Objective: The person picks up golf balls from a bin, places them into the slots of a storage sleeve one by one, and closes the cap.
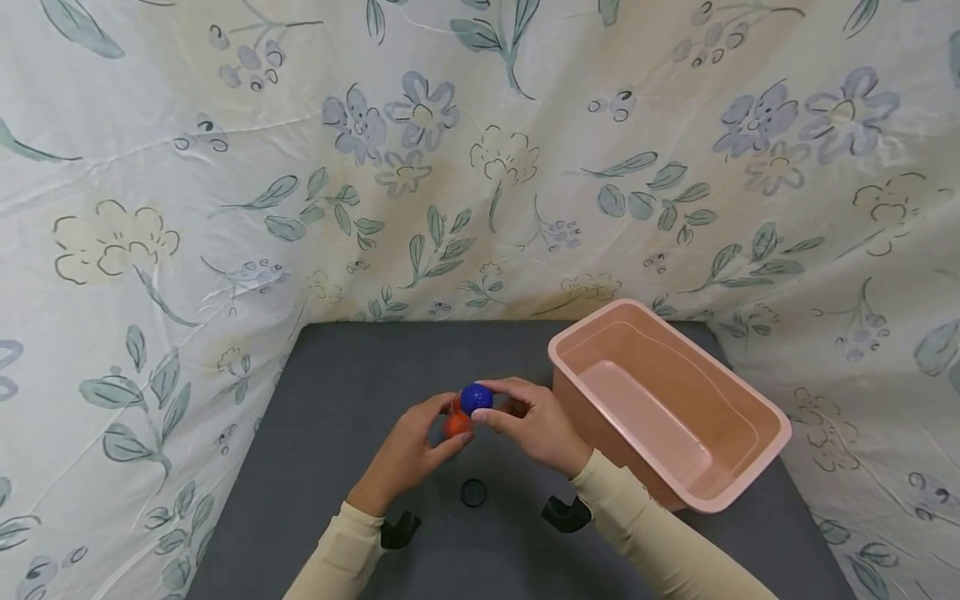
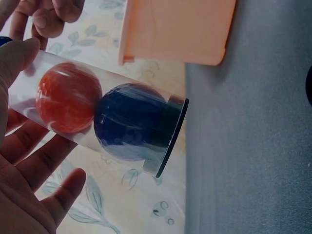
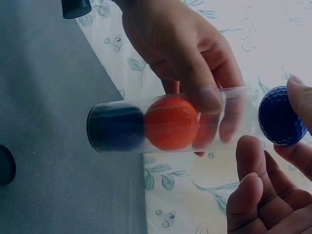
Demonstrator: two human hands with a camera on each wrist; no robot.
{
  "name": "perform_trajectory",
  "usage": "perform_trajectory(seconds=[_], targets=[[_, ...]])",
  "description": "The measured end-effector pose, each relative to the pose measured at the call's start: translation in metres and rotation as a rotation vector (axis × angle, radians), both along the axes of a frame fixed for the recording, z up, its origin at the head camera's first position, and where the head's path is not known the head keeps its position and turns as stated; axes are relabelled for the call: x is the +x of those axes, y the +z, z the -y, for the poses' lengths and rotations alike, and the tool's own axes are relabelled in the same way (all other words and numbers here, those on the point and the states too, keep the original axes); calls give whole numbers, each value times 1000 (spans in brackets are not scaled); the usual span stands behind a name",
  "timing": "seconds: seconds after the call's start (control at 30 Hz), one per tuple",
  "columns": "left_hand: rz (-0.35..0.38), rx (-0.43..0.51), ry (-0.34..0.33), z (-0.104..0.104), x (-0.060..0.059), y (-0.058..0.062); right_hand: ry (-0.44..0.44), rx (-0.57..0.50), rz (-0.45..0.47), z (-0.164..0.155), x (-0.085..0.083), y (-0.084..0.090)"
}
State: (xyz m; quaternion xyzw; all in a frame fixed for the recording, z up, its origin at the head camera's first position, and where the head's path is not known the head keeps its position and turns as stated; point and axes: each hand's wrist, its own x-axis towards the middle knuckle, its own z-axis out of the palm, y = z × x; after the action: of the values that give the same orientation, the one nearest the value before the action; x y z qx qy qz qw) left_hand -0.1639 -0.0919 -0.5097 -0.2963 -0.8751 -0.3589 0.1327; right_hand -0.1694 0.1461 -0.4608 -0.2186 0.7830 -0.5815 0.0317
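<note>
Grey table (image 1: 337,375): right hand (image 1: 540,425) pinching blue ball (image 1: 476,397).

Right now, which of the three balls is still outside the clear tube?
The blue ball pinched in the right hand; the orange ball and the dark ball already sit inside the tube, which the left hand holds.

I see open grey worktop (image 1: 352,375) left of and behind my hands, with room to pass. On the right the pink tub (image 1: 750,400) stands close beside my right hand (image 1: 536,425), blocking that side. Near my wrists a small black ring (image 1: 473,492) lies on the worktop. The flowered cloth (image 1: 187,275) walls in the left, back and right.
</note>
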Motion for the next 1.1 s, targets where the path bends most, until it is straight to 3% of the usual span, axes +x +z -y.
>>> perform_trajectory(seconds=[0.57,0.83,1.1], targets=[[-27,4,-28,0,-2,-3,-27,113,-27,8,1,-12],[-19,32,-52,0,-2,-2,-21,112,3,8,1,-14],[11,23,37,3,-2,-9,-22,105,18,5,0,-18]])
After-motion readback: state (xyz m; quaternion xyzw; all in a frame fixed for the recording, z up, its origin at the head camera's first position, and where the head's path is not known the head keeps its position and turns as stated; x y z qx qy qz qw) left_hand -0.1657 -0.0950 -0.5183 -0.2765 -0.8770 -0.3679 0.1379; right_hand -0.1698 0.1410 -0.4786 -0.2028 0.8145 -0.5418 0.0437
